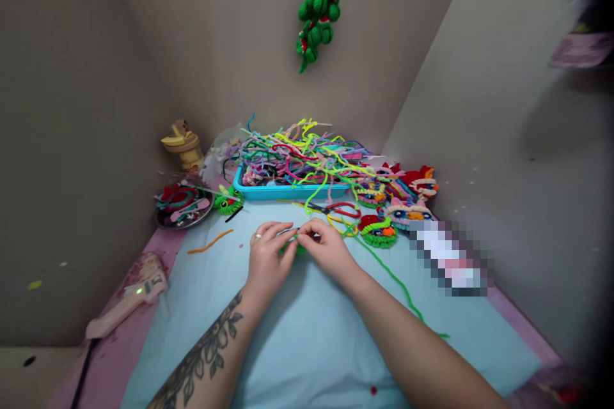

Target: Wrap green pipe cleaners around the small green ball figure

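Both hands meet over the middle of the blue sheet (283, 326). Between them is a small green pipe-cleaner piece (300, 248), mostly covered by the fingers. My left hand (272, 249), with a ring on one finger, is closed around its left side. Thumb and forefinger of my right hand (322, 244) pinch at its upper right. A long green pipe cleaner (391, 273) trails from near the right hand across the sheet to the right. Just beyond the hands lie red-and-yellow-handled scissors (346, 209).
A turquoise tray (295, 192) heaped with colourful pipe cleaners stands at the back. Several finished pipe-cleaner birds, one green and red (378, 233), sit to the right. At left are a metal bowl (207, 209), an orange pipe cleaner (210, 243) and a pink glue gun (127, 307).
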`<state>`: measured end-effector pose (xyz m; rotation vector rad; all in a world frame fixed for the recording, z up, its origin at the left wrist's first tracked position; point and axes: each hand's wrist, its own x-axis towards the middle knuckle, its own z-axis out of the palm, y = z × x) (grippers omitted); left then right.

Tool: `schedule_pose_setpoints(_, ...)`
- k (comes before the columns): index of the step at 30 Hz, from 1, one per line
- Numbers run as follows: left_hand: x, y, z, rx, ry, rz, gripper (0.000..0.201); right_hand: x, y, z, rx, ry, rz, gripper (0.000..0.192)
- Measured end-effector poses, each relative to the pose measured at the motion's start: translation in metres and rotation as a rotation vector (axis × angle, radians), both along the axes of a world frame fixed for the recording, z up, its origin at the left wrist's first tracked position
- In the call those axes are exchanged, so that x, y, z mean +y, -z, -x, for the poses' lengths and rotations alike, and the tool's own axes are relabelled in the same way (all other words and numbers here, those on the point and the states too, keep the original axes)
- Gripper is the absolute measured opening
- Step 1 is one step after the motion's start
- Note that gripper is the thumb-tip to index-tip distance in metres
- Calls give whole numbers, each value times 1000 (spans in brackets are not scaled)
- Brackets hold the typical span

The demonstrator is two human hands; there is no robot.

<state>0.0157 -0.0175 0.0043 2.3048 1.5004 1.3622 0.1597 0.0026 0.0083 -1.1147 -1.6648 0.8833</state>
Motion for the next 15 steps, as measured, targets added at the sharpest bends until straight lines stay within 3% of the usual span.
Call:
schedule_pose_setpoints(6,-2,1,-6,-72,0,18,18,-13,-7,5,-157,30,-266,13)
schedule_pose_setpoints(15,-4,0,-4,-136,-13,-41,17,-14,-14,2,-140,38,-230,13)
